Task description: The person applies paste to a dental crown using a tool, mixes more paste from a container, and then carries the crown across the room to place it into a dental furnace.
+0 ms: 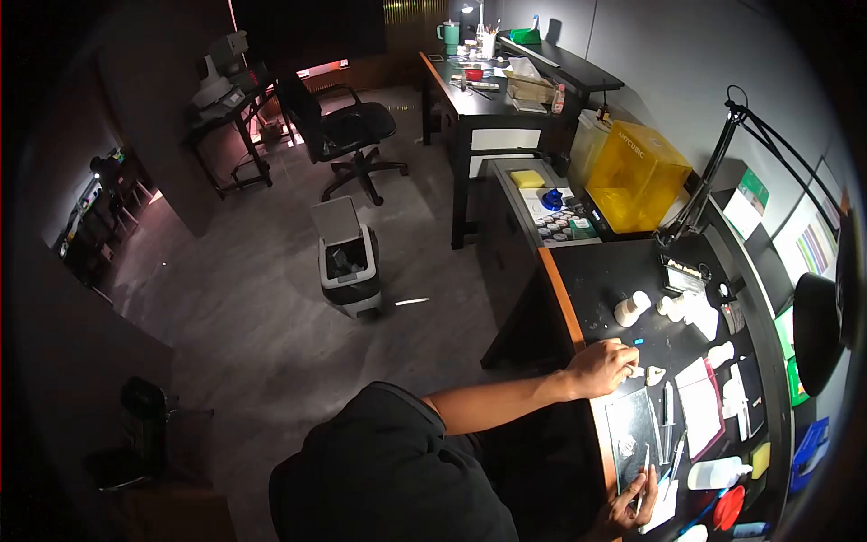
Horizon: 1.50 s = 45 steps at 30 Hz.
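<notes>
My left hand (603,368) reaches out over the desk, its fingers closed around a small off-white piece (654,375) whose kind I cannot make out. Below it in the view, my right hand (634,499) grips a thin pale stick-like tool (646,457), pointed away from me. Between the two hands lies a glass slab (636,417) with a smear of whitish material on it. A syringe (667,411) rests alongside the slab.
A white squeeze bottle (718,472) and a red round lid (729,508) sit near my right hand. White jars (632,308) stand farther along. A black lamp (817,334) overhangs the desk. A bin (349,271) and an office chair (352,129) occupy the floor.
</notes>
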Motion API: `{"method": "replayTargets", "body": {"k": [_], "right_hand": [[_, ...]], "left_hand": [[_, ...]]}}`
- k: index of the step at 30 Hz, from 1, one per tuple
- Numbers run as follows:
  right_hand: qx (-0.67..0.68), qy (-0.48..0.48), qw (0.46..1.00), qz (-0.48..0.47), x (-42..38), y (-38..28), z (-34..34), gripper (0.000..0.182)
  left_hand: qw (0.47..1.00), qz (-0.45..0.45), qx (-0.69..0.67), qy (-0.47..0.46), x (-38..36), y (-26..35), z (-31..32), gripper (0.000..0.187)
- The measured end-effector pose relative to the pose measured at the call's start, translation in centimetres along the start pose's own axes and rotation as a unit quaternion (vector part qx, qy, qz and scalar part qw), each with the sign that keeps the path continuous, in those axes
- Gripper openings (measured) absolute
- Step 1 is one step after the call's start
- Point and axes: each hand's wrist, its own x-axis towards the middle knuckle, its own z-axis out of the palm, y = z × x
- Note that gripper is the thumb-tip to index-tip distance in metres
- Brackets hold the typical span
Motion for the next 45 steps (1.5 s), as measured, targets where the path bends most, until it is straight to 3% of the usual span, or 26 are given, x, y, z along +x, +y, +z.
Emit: {"method": "replayTargets", "body": {"k": [6, 9, 13, 14, 17, 21, 22, 25, 26, 29, 35, 40, 45], "right_hand": [[-0.089, 0.023, 0.994, -0.057, 0.6, 0.1, -0.7, 0.036], [-0.166, 0.013, 0.982, -0.089, 2.2, -1.3, -2.4, 0.03], [-0.183, -0.013, 0.975, -0.122, 2.3, -1.8, -3.2, 0.019], [-0.242, 0.043, 0.957, -0.153, 1.9, -2.0, -2.8, 0.018], [-0.037, -0.031, 0.999, 0.01, 3.2, -3.2, -3.3, 0.023], [0.013, -0.108, 0.986, 0.125, 2.8, -2.7, -2.2, 0.042], [0.026, -0.105, 0.984, 0.141, 2.5, -2.4, -1.5, 0.056], [-0.014, -0.128, 0.981, 0.145, 1.8, -2.6, -1.4, 0.058], [-0.017, -0.14, 0.977, 0.158, 2.0, -2.9, -1.5, 0.059], [-0.023, -0.169, 0.968, 0.185, 2.3, -3.4, -2.1, 0.062], [-0.008, -0.17, 0.968, 0.183, 2.3, -3.2, -1.8, 0.067], [0.002, -0.155, 0.972, 0.178, 1.8, -2.5, -1.1, 0.069], [0.049, -0.091, 0.983, 0.153, 2.1, -2.3, -1.8, 0.057]], "left_hand": [[0.997, 0.026, 0.07, -0.036, 0.0, -0.6, 0.6, 0.022], [0.983, 0.123, 0.138, 0.021, -0.3, -0.3, 0.5, 0.023], [0.986, 0.113, 0.122, 0.007, -0.6, -0.7, 1.0, 0.028], [0.985, 0.117, 0.126, 0.009, -0.5, -0.7, 0.9, 0.029], [0.984, 0.118, 0.127, 0.026, -0.6, -0.6, 0.8, 0.032], [0.985, 0.136, 0.093, 0.043, -0.3, -0.8, 0.3, 0.034], [0.99, 0.123, 0.045, 0.053, -0.3, -0.7, -0.3, 0.035], [0.985, 0.072, -0.083, 0.133, -1.5, 0.4, -1.9, 0.03], [0.974, 0.096, -0.108, 0.173, -2.4, 1.1, -2.8, 0.027], [0.969, 0.111, -0.08, 0.204, -5.7, 1.8, -4.2, 0.022], [0.977, 0.074, -0.019, 0.199, -10.7, 1.7, -6.9, 0.016], [0.974, 0.071, 0.021, 0.213, -10.7, 1.8, -8.9, 0.019], [0.976, 0.081, 0.032, 0.201, -8.6, 2.5, -9.9, 0.02]]}}
